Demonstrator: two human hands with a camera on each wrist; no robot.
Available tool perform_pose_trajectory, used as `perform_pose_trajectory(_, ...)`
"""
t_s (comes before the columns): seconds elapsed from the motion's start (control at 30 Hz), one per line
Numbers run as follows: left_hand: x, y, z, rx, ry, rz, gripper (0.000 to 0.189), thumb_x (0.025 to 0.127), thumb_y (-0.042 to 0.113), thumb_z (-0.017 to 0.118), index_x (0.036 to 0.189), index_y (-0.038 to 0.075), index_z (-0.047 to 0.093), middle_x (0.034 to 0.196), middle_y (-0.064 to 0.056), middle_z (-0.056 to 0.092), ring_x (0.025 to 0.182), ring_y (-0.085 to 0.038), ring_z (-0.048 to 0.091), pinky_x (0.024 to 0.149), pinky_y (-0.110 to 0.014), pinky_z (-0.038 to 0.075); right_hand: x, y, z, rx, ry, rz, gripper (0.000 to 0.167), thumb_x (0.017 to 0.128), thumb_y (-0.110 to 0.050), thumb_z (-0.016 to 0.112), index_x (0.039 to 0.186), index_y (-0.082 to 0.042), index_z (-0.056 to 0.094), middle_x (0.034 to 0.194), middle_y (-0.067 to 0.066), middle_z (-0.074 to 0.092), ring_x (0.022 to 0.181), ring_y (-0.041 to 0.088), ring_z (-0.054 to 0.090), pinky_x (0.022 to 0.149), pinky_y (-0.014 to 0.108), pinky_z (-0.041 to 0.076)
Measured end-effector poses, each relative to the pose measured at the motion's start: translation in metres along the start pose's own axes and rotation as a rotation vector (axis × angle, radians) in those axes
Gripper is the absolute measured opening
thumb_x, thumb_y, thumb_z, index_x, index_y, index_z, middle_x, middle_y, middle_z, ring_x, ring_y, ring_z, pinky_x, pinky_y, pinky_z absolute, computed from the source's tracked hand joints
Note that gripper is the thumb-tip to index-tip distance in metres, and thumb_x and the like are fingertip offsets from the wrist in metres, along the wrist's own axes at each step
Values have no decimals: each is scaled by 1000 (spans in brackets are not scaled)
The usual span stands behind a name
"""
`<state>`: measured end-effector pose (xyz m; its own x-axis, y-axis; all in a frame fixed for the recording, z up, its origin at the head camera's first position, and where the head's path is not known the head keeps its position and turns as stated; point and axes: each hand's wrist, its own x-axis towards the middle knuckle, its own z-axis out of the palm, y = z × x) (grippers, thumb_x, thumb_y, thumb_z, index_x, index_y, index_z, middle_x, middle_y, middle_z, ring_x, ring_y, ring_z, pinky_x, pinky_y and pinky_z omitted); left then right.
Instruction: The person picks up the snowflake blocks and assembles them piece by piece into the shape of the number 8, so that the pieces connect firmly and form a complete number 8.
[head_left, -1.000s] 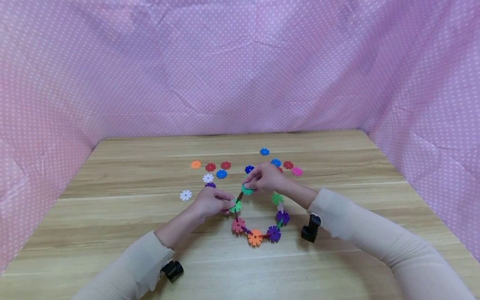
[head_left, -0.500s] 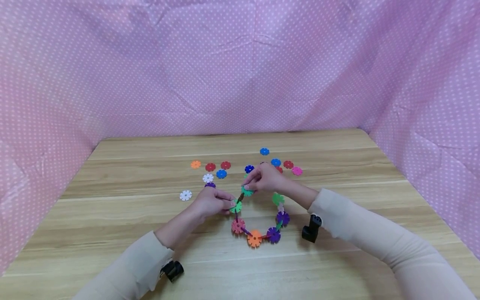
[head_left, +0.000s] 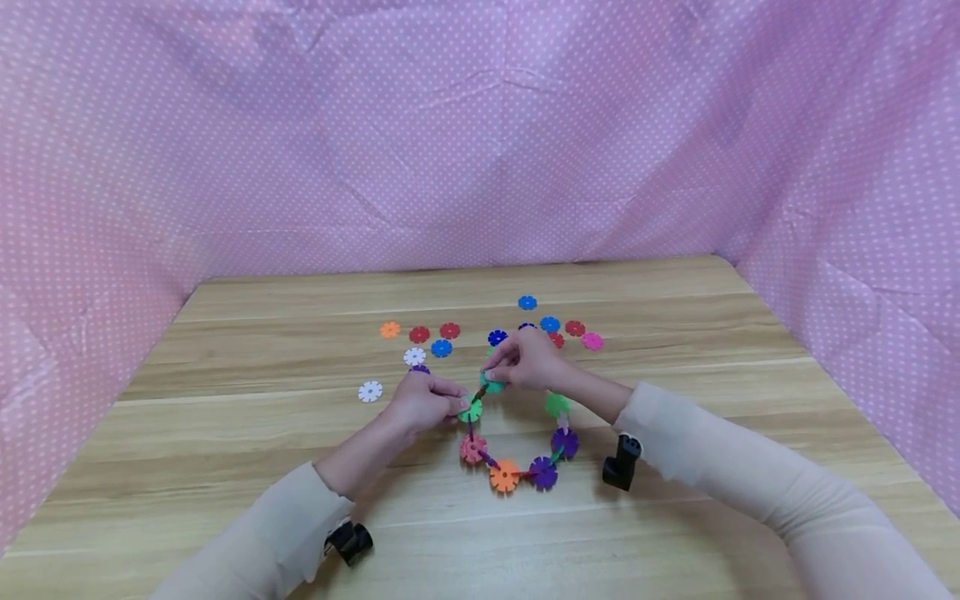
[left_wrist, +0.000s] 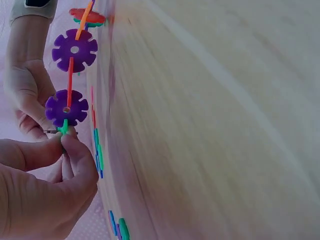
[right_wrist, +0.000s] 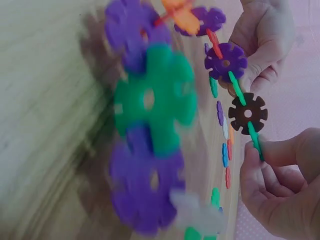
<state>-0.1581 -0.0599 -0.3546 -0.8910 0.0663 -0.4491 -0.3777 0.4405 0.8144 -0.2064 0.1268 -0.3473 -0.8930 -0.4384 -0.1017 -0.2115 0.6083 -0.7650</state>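
A curved chain of slotted, flower-shaped plastic discs hangs between and below my hands. My left hand [head_left: 420,404] pinches a light green disc [head_left: 472,411] on the chain's left side. Thumb and fingers of my right hand [head_left: 528,358] grip a teal-green disc [head_left: 491,384] at its upper left end. Between those two sits a brown disc [right_wrist: 248,114], slotted into both. From the left hand the chain runs on through a pinkish-red disc [head_left: 473,449], an orange disc [head_left: 505,476] and purple discs [head_left: 543,473]. Its other end is a green disc [head_left: 557,405], below my right wrist.
Loose discs lie on the wooden table beyond my hands: a white disc [head_left: 370,392] at left, a red disc [head_left: 419,334], a blue disc [head_left: 527,302] farthest back and a pink disc [head_left: 592,342] at right. Some are partly hidden by my hands. A pink dotted cloth [head_left: 480,150] surrounds the table.
Both hands keep their grips with hardly any movement. The chain's free right end has sagged slightly toward me, and its lower part has shifted a little left.
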Motion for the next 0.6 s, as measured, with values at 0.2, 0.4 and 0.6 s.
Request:
perform_pose_trajectory(0.2,-3,-5,-1,-127,-72,-27,19,86,1,66,105,-1,70,100,-14,70,78,-13,69,76,-27,60,1,4,0,129,-39,132,17,84,-13,74,100,-6,75,87,9,76,71,9,67,62,21,54)
perform_pose_trajectory(0.4,-12,-12,0,-233,-92,-49,22,85,-4,64,107,-3,67,96,-17,70,75,-16,72,76,-30,61,-5,5,3,404,-99,291,27,87,-9,69,113,-1,68,97,15,75,80,19,73,81,33,60)
perform_pose_trajectory(0.6,-24,-17,2,-199,-123,-20,20,87,-2,63,106,-2,66,95,-16,70,77,-18,73,77,-31,61,-12,2,8,491,-106,311,25,88,-5,68,111,2,68,89,12,76,76,16,72,80,34,60)
